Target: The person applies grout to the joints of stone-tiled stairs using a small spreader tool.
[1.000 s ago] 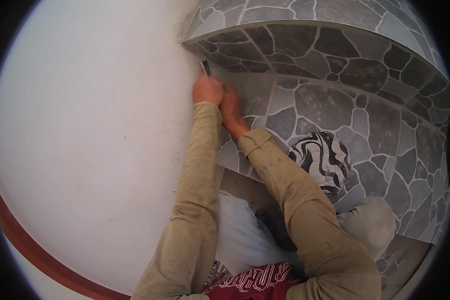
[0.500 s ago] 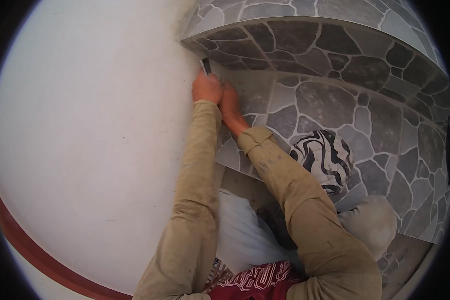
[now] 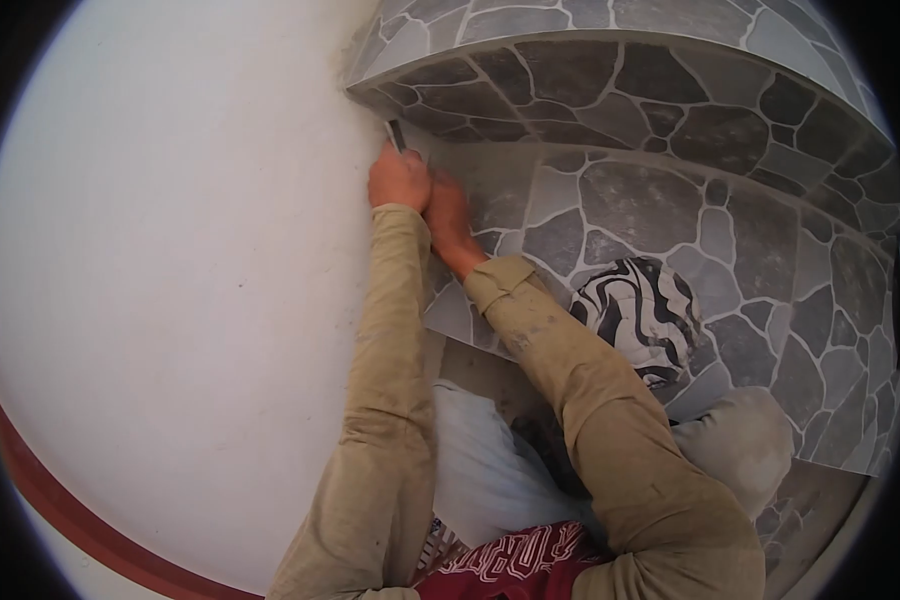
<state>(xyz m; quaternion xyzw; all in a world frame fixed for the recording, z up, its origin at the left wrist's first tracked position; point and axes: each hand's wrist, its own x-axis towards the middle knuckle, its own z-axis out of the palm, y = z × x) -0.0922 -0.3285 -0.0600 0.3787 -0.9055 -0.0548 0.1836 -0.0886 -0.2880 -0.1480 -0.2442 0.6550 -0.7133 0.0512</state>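
Note:
My left hand (image 3: pixel 400 182) is closed around a slim tool (image 3: pixel 397 136) with a dark face and a pale edge, which sticks up past my fingers. Its exact kind is not clear. Pressed close beside it, my right hand (image 3: pixel 448 210) is also closed, and whatever its fingers hold is hidden. Both hands are in the corner where the white wall (image 3: pixel 190 250) meets the stone-patterned step (image 3: pixel 640 200), just below the riser (image 3: pixel 570 85). A rounded black-and-white patterned cloth item (image 3: pixel 638 318) lies on the step to the right of my forearms.
Above the riser, a higher curved step (image 3: pixel 620 14) has a thin projecting edge. My bent knee (image 3: pixel 738 440) is near the step's front edge. A dark red band (image 3: pixel 60 510) runs along the wall at lower left.
Both hands, with the tool, appear slightly farther left in view. The steps and patterned item also shift a little left, so the camera has turned somewhat. The grip looks unchanged.

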